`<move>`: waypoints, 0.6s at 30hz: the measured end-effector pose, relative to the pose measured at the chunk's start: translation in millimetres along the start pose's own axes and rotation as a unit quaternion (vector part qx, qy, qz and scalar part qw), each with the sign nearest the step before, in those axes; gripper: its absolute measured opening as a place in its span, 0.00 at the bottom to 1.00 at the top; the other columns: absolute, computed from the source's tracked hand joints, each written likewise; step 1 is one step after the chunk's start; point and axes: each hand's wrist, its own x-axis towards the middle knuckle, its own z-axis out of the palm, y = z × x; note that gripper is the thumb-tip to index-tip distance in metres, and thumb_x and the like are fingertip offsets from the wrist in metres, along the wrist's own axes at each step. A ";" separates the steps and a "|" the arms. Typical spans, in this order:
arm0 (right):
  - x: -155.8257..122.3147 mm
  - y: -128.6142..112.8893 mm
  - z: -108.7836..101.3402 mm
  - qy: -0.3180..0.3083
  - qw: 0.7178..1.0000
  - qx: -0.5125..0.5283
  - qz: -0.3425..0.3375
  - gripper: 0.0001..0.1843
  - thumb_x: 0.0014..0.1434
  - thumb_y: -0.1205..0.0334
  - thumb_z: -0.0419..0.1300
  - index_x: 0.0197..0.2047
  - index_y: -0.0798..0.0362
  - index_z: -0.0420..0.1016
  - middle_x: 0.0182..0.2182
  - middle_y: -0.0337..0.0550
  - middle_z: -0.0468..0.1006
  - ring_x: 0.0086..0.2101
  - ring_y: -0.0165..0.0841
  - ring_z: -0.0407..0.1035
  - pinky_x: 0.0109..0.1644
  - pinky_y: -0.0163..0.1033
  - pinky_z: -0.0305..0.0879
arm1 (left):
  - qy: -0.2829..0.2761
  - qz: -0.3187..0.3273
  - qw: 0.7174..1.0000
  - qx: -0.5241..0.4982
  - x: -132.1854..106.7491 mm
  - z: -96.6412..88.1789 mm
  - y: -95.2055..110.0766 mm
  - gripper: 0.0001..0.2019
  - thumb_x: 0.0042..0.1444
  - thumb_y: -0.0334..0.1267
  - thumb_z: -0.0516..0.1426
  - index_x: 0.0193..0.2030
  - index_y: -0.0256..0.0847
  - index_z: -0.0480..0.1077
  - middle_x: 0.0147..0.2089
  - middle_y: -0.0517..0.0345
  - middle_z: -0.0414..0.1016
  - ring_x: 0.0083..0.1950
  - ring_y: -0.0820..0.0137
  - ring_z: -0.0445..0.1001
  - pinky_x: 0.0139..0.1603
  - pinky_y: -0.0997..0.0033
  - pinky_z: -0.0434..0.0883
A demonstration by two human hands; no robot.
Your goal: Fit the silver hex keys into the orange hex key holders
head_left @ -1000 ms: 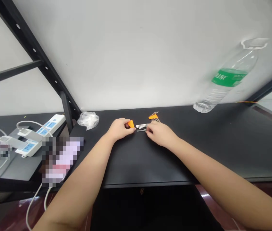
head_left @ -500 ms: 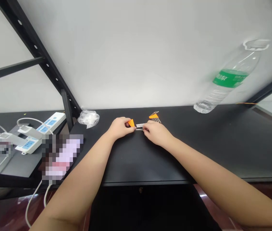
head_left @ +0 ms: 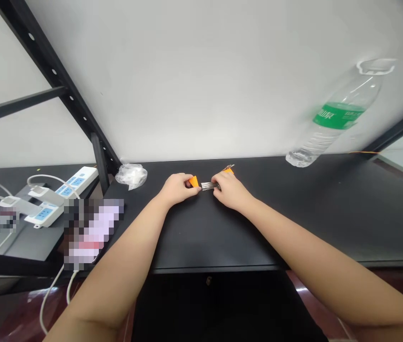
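My left hand pinches a small orange piece between thumb and fingers on the black tabletop. A row of thin metal rods lies side by side just right of that piece. Curled fingers of my right hand close on the right ends of these rods, which they partly hide. Behind the right hand, a second orange piece shows, with a few thin rods poking out; most of it is covered.
A crumpled clear plastic bag lies at the back left. At the back right stands a bottle with a green label. A blurred-out phone-like object and a white power strip with cables are on the left.
My right hand has moved slightly up, now covering more of the second orange piece. The rod it held in front has joined the row. The left hand stays in place.
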 end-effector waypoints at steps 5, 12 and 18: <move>-3.4 -2.2 -1.4 0.000 1.000 0.013 0.008 0.14 0.60 0.67 0.59 0.50 0.53 0.75 0.48 0.52 0.75 0.51 0.44 0.66 0.56 0.47 0.64 | 0.000 0.001 1.000 0.002 0.1 0.9 -0.2 0.13 0.52 0.50 0.64 0.34 0.42 0.77 0.33 0.60 0.74 0.32 0.70 0.68 0.34 0.69 0.65; -0.5 20.9 -14.5 0.010 0.999 0.029 0.022 0.10 0.62 0.66 0.59 0.43 0.52 0.81 0.47 0.48 0.78 0.47 0.39 0.70 0.52 0.42 0.66 | -0.002 -0.003 1.000 0.004 -1.4 0.1 2.1 0.12 0.53 0.50 0.64 0.34 0.43 0.77 0.32 0.60 0.73 0.32 0.70 0.68 0.34 0.70 0.65; 1.9 22.3 -19.8 -0.027 0.999 -0.027 0.038 0.07 0.61 0.66 0.59 0.37 0.50 0.80 0.43 0.46 0.78 0.42 0.38 0.71 0.42 0.40 0.65 | 0.004 0.001 1.000 0.011 -2.2 -0.6 3.3 0.13 0.52 0.50 0.64 0.37 0.44 0.78 0.33 0.59 0.74 0.33 0.69 0.69 0.35 0.70 0.67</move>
